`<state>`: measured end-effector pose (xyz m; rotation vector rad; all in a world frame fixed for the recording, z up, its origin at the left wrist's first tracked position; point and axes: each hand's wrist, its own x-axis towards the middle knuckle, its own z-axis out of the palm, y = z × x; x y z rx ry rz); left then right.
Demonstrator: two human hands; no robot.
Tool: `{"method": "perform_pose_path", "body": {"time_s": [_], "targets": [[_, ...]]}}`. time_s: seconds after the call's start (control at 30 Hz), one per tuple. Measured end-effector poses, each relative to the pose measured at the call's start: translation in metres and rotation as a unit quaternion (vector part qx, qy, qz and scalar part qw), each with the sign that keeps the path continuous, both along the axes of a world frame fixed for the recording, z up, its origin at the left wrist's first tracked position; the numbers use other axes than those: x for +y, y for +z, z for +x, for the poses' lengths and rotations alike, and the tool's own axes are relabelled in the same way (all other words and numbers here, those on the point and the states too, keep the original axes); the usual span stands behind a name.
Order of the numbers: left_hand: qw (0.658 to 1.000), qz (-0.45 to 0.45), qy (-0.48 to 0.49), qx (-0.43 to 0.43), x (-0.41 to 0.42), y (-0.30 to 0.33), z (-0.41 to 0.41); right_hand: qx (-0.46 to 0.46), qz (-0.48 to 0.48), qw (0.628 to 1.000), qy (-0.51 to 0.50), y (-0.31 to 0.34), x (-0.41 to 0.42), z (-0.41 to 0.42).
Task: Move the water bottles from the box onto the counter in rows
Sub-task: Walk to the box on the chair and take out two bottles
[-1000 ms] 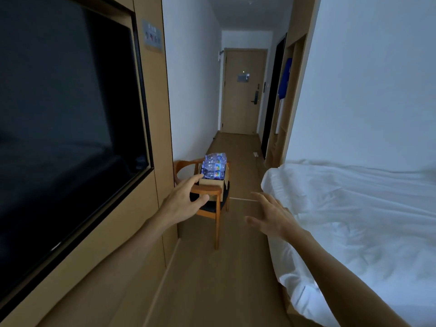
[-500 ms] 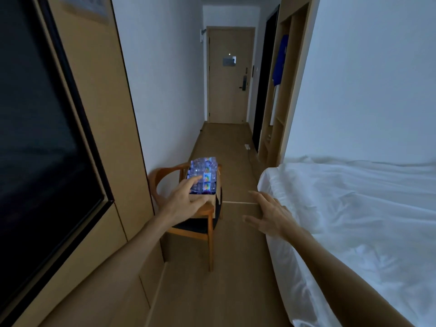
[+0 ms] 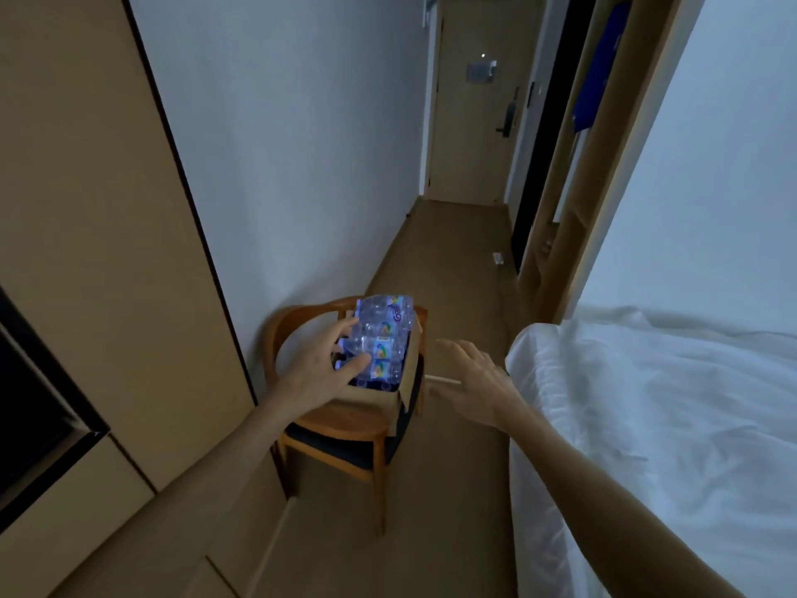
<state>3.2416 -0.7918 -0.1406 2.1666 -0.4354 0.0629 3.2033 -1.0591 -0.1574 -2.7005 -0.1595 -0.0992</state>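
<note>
Reach step, judging by pose — left hand [image 3: 321,368] spreading fingers over water bottles [image 3: 381,338], gripping nothing. Bottles sitting in box [image 3: 390,392] on chair [image 3: 345,429]. Right hand [image 3: 476,381] hovering open beside box. Next: closing fingers round one bottle, lifting out.

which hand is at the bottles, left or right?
The left hand: its spread fingers overlap the water bottles in the box on the chair. The right hand hovers open beside the box, over the floor.
</note>
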Motion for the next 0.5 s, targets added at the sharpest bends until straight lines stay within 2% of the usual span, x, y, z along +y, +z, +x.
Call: {"method": "perform_pose_path", "body": {"time_s": [0.23,0.5], "targets": [[0.997,-0.014,0.072,-0.003,-0.019,-0.026,0.097,0.035,-0.007,0.998,0.054,-0.025,-0.011,0.124],[0.986,-0.087,0.127,0.069,-0.016,-0.092,0.233,0.085,-0.011,0.993,0.085,-0.062,-0.012,0.266]]}}
